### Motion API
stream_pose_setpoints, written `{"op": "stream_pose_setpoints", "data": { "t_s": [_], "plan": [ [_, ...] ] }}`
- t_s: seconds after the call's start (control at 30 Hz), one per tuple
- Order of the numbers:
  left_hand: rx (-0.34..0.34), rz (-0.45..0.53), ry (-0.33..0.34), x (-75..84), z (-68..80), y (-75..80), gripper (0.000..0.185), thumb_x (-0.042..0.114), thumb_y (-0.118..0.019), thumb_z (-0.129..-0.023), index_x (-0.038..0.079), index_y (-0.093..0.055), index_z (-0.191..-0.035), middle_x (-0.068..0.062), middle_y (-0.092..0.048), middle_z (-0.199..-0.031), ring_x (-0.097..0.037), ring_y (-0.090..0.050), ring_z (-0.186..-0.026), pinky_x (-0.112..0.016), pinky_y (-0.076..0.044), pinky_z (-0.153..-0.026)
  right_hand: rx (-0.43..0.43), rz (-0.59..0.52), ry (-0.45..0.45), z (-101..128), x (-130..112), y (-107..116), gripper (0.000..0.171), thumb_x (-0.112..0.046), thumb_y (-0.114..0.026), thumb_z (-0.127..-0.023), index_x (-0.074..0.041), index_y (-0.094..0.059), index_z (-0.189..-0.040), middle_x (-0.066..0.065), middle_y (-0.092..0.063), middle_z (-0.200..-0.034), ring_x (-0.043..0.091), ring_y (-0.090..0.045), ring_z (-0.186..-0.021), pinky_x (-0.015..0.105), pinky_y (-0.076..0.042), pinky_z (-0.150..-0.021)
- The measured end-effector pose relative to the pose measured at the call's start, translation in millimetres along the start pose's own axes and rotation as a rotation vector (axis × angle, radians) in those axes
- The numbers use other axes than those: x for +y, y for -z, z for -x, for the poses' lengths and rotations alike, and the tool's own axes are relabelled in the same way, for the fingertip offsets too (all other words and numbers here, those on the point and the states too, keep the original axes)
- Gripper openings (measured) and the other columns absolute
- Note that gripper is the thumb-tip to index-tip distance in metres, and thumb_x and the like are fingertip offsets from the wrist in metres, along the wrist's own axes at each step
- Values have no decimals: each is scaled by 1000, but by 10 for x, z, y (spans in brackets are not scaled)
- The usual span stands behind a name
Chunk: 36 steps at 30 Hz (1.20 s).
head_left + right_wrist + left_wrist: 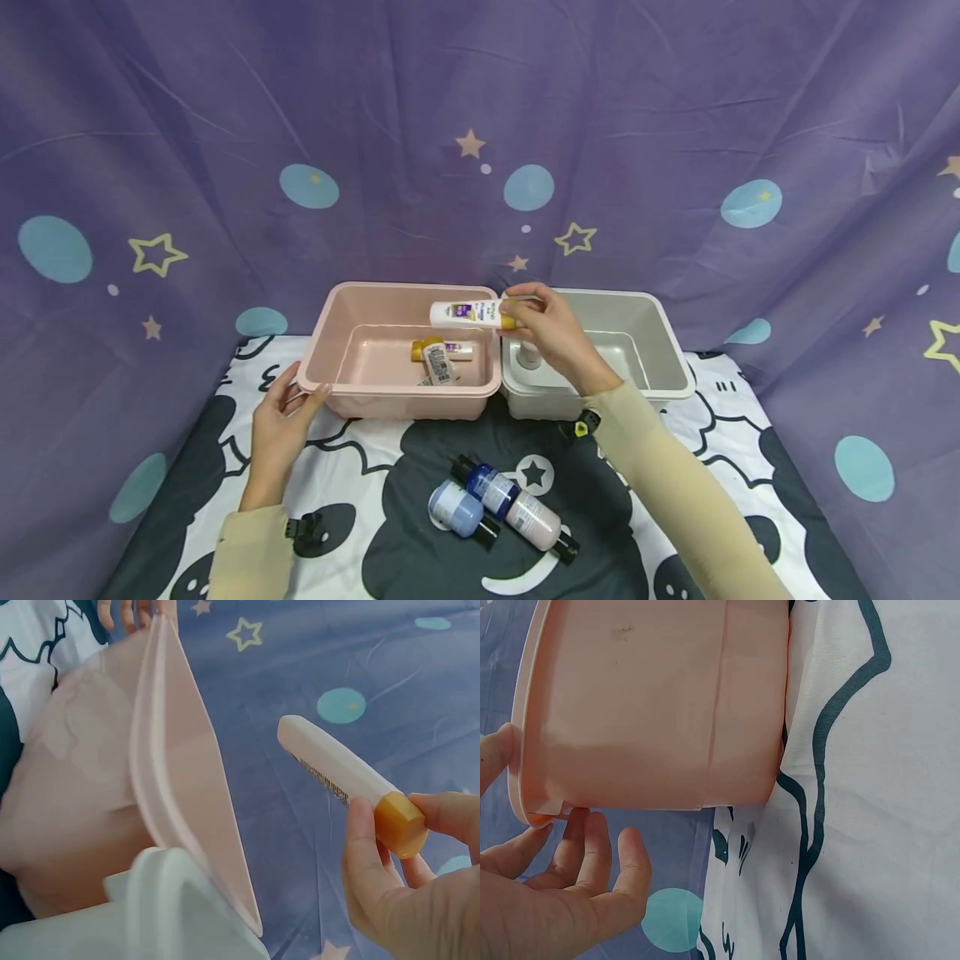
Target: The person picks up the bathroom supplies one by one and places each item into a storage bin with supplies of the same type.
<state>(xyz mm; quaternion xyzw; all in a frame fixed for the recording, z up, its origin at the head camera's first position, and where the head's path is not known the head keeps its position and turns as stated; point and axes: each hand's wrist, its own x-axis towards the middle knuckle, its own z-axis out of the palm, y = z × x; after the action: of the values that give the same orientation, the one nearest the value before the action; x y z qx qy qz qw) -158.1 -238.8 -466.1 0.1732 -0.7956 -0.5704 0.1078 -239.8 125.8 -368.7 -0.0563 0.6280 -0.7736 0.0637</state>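
My right hand (558, 337) pinches a white glue stick (463, 314) by its yellow cap, thumb against fingertips. The stick lies nearly level above the right part of the pink bin (412, 406); its purple label shows in the head view, its barcode in the right wrist view. My left hand (276, 433) grips the bin's rim at the front left corner, with the thumb on the front and fingers under the side lip (544, 817). Inside the pink bin, two more yellow-capped glue sticks lie crossed, the upper glue stick (438, 364) showing a barcode.
A grey bin (547, 407) stands against the pink one on the right; a whitish item (528, 357) in it is partly hidden by my right hand. In front lie a light blue bottle (456, 508), a dark blue bottle (491, 487) and a pale pink bottle (534, 522).
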Motion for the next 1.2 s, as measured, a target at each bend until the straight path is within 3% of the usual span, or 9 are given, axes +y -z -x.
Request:
{"op": "stream_pose_setpoints", "data": {
  "t_s": [0.17,0.33,0.47,0.6,0.77,0.87,1.0,1.2],
  "plan": [
    [4,-1,1,-1,2,16,76,38,-75,-91,19,-39,-156,-13,-54,-142,-27,-55,-123,-33,-49,-98,16,-9,-25,-283,-3,-159,27,0,-67,-95,7,-57,-119,19,-59,-110,23,-64,-85,43,-57,-84],
    [7,-5,-2,-3,5,20,74,34,-75,-92,19,-39,-155,-12,-55,-141,-25,-56,-122,-29,-49,-96,19,6,-67,-526,39,-290,38,-4,-68,-95,10,-53,-127,20,-52,-122,26,-64,-92,39,-58,-84],
    [5,3,-11,2,12,22,75,34,-75,-91,18,-39,-155,-14,-55,-141,-26,-56,-121,-21,-48,-90,26,27,-97,-705,96,-377,48,-5,-68,-95,12,-47,-134,22,-56,-117,27,-65,-89,38,-59,-81],
    [4,14,-22,11,17,30,76,36,-76,-91,17,-40,-155,-16,-55,-141,-27,-56,-120,-14,-46,-85,33,51,-119,-854,169,-468,46,-4,-68,-95,11,-48,-134,19,-60,-110,24,-66,-82,38,-59,-78],
    [7,5,-15,15,20,33,76,34,-76,-91,18,-40,-155,-15,-55,-141,-27,-56,-122,-17,-47,-87,64,74,-140,-990,261,-576,33,-3,-70,-93,7,-54,-120,16,-61,-100,20,-64,-77,37,-60,-76],
    [7,4,-14,9,16,29,76,35,-77,-90,18,-40,-155,-14,-56,-140,-27,-56,-122,-26,-49,-94,71,103,-150,-1028,299,-631,28,-2,-70,-93,6,-54,-115,15,-60,-96,20,-64,-75,37,-60,-75],
    [7,12,-13,1,5,22,77,36,-77,-90,18,-40,-155,-13,-55,-141,-27,-56,-123,-39,-48,-100,74,116,-159,-1062,347,-673,28,2,-65,-94,10,-54,-118,14,-59,-93,21,-64,-73,35,-60,-73],
    [3,15,-17,3,-10,33,77,35,-77,-90,16,-40,-155,-14,-55,-141,-28,-56,-123,-33,-49,-98,66,120,-162,-1041,381,-652,33,5,-57,-96,13,-53,-129,21,-63,-103,37,-67,-89,46,-57,-84]
  ]
}}
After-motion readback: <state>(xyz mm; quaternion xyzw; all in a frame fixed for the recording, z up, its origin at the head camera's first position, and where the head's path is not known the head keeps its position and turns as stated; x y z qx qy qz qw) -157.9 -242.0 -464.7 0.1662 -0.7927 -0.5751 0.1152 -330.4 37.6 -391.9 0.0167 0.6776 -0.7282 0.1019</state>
